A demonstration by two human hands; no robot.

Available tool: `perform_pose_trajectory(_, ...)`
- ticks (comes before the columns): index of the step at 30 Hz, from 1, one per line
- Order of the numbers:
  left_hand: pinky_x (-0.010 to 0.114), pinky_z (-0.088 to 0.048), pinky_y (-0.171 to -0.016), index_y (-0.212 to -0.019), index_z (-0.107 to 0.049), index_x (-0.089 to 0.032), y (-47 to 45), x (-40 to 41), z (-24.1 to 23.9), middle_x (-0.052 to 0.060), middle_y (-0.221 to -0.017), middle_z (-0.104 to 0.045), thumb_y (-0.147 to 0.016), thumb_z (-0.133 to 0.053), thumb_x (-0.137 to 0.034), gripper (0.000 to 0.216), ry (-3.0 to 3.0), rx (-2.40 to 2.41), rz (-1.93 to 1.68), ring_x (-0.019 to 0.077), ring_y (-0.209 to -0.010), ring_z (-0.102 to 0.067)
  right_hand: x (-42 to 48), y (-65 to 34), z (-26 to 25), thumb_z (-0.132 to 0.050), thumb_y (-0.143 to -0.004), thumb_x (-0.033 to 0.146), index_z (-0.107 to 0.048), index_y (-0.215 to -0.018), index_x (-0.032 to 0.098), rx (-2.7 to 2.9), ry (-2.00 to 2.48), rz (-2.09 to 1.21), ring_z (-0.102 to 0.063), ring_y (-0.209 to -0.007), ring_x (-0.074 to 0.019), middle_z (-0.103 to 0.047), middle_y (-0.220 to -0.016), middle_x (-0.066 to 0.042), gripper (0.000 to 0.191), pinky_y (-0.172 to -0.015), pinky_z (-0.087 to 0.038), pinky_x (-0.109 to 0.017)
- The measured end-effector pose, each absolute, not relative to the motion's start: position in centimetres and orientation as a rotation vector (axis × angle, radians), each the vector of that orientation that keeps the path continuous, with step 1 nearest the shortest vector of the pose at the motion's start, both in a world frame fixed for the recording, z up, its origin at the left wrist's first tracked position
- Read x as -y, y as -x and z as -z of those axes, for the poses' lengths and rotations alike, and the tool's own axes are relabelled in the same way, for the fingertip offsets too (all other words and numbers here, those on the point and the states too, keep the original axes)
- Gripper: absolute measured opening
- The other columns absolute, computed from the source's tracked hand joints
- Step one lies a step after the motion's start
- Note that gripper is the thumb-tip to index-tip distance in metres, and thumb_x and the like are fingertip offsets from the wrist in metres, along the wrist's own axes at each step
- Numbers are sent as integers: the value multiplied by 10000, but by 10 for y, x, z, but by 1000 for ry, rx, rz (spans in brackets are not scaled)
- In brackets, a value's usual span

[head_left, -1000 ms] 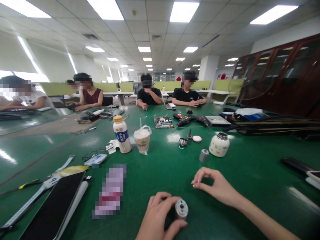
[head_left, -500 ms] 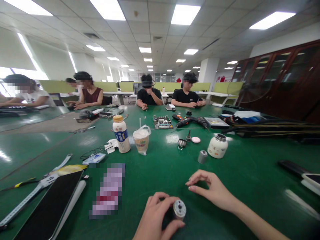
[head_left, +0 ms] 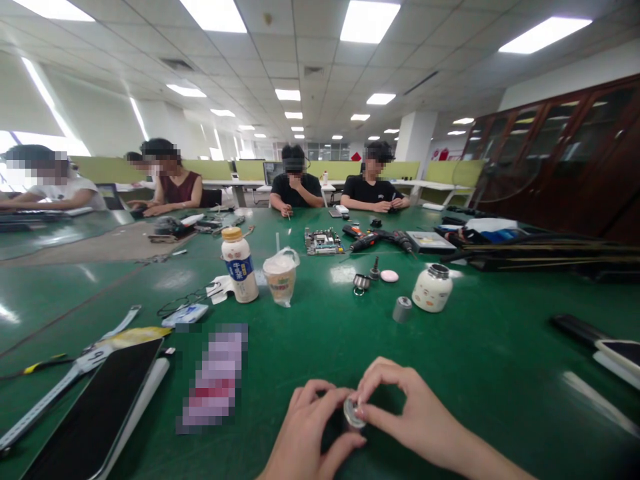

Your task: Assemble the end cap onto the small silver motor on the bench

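Metal cylinder point(head_left: 353, 417) near-upright over green table point(head_left: 310, 333), long axis roughly vertical, between two hands. Left hand point(head_left: 309, 427) grasps its side with thumb and fingers; cylinder lies just right of palm. Right hand point(head_left: 423, 420) has thumb and fingertips at cylinder's top end; whether they pinch anything, cannot tell. Neither hand clearly nearer. Smaller gray can point(head_left: 401, 309) apart, beyond right hand.

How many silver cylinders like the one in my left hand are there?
2. One silver cylinder is in your left hand; a second cylinder stands just left of the cream jar. Others could be hidden farther back.
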State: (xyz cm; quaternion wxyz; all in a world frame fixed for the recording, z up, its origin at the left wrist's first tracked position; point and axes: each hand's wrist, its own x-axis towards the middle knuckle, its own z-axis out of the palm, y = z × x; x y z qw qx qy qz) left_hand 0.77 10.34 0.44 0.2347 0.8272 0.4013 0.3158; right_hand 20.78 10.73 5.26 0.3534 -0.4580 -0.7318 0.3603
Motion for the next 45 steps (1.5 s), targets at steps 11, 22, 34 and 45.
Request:
perform_pose_trajectory(11, 382, -527, -863, -1163, -627, -253, -9, -102, -5, 75, -1064, -683, -801, -714, -253, 372, -2261, -1111, -901, 250, -1006, -616, -106, -210, -56, -762, -727, 241, -657, -902, 222, 1930, 1180, -870, -631, -927, -225, -694, -935, -22, 205, -872, -451, -370)
perform_pose_trajectory(22, 493, -394, -1048, -1318, -502, -265, -7, -99, -4, 95, -1382, -534, -748, -593, -160, 587, -2352, -906, -1149, 303, -1277, -452, -110, -207, -13, -801, -663, 209, -589, -1040, 194, 1844, 1045, -1099, -597, -983, -221, -643, -1020, -31, 432, -892, -460, -347)
perform_pose_trajectory(34, 439, -481, -939, -1073, -694, -280, -7, -110, -16, 39, -995, -772, -876, -582, -131, 271, -2496, -782, -1144, 230, -1009, -662, -106, -203, -12, -779, -676, 222, -639, -942, 207, 1933, 1120, -985, -604, -901, -208, -667, -924, -5, 301, -817, -443, -324)
perform_pose_trajectory(45, 286, -559, -745, -771, -641, -191, -15, -99, -21, 40, -781, -711, -849, -620, -115, 110, -2128, -923, -1295, 164, -775, -678, -106, -203, -8, -868, -595, 367, -647, -820, 207, 1993, 1190, -971, -573, -857, -207, -645, -831, 15, 354, -760, -410, -309)
